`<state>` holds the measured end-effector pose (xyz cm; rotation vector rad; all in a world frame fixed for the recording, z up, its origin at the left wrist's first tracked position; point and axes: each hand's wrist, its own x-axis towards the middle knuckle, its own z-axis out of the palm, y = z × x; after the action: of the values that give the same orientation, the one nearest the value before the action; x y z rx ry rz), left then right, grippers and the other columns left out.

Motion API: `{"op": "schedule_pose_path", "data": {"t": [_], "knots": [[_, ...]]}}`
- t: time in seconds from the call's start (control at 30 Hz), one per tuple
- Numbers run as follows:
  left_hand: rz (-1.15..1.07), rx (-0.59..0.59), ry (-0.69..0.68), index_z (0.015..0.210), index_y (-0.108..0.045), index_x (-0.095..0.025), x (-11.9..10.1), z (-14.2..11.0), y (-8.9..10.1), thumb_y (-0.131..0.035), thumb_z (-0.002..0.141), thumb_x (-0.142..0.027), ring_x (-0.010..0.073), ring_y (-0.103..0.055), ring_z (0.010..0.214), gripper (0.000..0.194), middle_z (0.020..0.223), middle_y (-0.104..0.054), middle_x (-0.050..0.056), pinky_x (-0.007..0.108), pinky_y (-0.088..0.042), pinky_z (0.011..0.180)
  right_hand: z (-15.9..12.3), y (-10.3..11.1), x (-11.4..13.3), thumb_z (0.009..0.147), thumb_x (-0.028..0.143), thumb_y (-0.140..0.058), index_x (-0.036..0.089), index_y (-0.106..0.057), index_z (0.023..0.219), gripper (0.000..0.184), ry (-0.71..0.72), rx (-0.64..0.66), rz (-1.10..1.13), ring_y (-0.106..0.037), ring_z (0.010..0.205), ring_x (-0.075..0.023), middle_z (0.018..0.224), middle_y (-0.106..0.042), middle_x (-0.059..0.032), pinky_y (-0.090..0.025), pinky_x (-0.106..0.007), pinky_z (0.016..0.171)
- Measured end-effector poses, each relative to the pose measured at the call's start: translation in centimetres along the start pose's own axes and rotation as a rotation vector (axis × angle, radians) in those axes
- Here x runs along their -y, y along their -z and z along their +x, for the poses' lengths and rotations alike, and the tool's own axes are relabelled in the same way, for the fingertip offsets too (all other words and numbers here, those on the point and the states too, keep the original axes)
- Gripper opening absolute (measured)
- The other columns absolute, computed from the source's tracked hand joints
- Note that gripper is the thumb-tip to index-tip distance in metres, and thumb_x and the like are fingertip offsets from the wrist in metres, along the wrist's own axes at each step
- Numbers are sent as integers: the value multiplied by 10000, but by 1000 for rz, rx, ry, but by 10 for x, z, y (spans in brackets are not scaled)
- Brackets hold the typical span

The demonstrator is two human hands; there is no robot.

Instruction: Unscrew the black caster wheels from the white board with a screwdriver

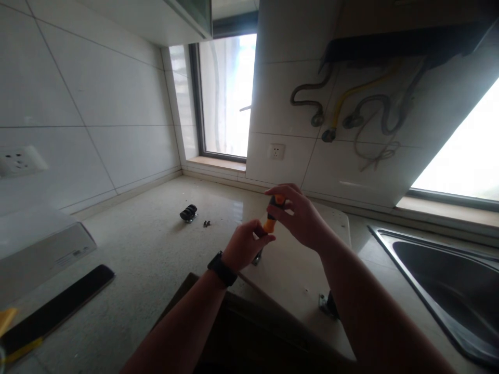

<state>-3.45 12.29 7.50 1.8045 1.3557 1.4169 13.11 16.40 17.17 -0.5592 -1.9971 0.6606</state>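
My right hand is closed around the top of an orange-and-black screwdriver, held nearly upright. Lower down, my left hand pinches the orange part of the same tool between thumb and fingers; its shaft and tip are hidden. Both hands are over a pale board with rounded corners. Just below my left hand, a small metal bracket shows on the board, mostly covered. A dark caster with a metal plate sits on the board beside my right forearm.
On the speckled counter, a loose black caster lies near a few small screws. A long black strip and a grey panel are at left. A steel sink is at right. Pipes hang on the back wall.
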Motion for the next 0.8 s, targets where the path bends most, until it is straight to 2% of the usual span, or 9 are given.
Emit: {"op": "schedule_pose_path", "data": {"t": [0.07, 0.17, 0.23, 0.3, 0.37, 0.43, 0.57, 0.67, 0.8], "knots": [[7, -11, -10, 784, -629, -197, 0, 0, -1, -815, 855, -375, 157, -636, 712, 267, 767, -709, -15, 293, -466, 695, -1, 2, -1, 846, 316, -757, 295, -711, 1217, 374, -16, -12, -22, -630, 921, -165, 1123, -554, -53, -612, -384, 830], [-24, 52, -52, 981, -705, -207, -1, -2, 2, -839, 838, -374, 200, -709, 909, 258, 976, -778, 32, 337, -522, 847, -1, 6, -4, 839, 264, -760, 296, -629, 1343, 522, -65, 28, 113, -673, 926, -165, 1071, -618, -36, -628, -396, 876], [-57, 125, -71, 1129, -730, -224, -1, -4, 5, -793, 887, -365, 219, -719, 1054, 287, 1126, -788, 59, 364, -521, 955, -1, 9, -4, 854, 230, -733, 274, -579, 1359, 530, -66, 79, 190, -705, 996, -179, 1107, -675, -46, -627, -405, 918], [-83, 173, -42, 1170, -751, -234, 0, -6, 6, -706, 957, -369, 211, -732, 1044, 256, 1135, -801, 61, 356, -535, 934, -1, 11, -2, 867, 205, -707, 256, -574, 1322, 477, -32, 125, 216, -704, 1092, -194, 1196, -690, -69, -617, -409, 963], [-89, 183, 6, 1156, -776, -237, 4, -7, 6, -648, 992, -383, 186, -738, 894, 254, 1054, -820, 50, 331, -547, 822, -1, 13, 0, 875, 189, -694, 251, -595, 1277, 419, 4, 161, 200, -685, 1162, -201, 1258, -682, -80, -604, -404, 997], [-82, 165, 40, 1139, -795, -239, 8, -7, 4, -656, 982, -404, 165, -707, 772, 267, 990, -827, 41, 317, -529, 738, 1, 14, 0, 884, 207, -700, 256, -622, 1252, 379, -5, 183, 190, -695, 1130, -195, 1222, -694, -70, -612, -392, 978], [-120, 110, 70, 1076, -826, -239, 13, 2, 1, -750, 906, -437, 183, -721, 843, 272, 994, -830, 48, 326, -532, 792, 10, 16, -12, 806, 311, -822, 270, -728, 1160, 368, -32, 79, 188, -719, 953, -164, 1104, -665, -35, -646, -346, 855], [-175, 92, 101, 998, -837, -237, 13, 10, -2, -795, 863, -420, 202, -745, 905, 232, 978, -833, 50, 336, -543, 854, 16, 20, -24, 777, 323, -846, 263, -771, 1119, 354, -22, -2, 169, -719, 915, -159, 1067, -660, -33, -649, -338, 830], [-216, 50, 153, 840, -819, -212, 11, 15, -2, -866, 784, -386, 199, -749, 855, 188, 904, -828, 51, 324, -555, 817, 15, 29, -27, 801, 282, -825, 246, -706, 1217, 433, -64, 46, 225, -748, 940, -183, 1056, -737, -44, -649, -376, 879]]}}
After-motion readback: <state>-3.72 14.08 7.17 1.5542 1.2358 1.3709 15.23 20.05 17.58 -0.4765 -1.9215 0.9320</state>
